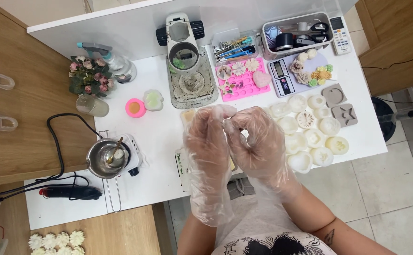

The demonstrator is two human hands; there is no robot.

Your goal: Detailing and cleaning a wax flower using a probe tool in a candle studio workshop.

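My left hand (206, 141) and right hand (258, 141), both in loose clear plastic gloves, meet fingertip to fingertip at frame centre; whether they pinch anything I cannot tell. Just right lie pale round flower-shaped moulds (310, 134); farther up, the pink silicone mould tray (242, 80).

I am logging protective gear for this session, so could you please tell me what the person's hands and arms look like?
Both the left hand and right hand wear loose, crinkly, transparent plastic gloves reaching past the wrists. The forearms are bare, without sleeves; the right forearm carries a small dark tattoo.
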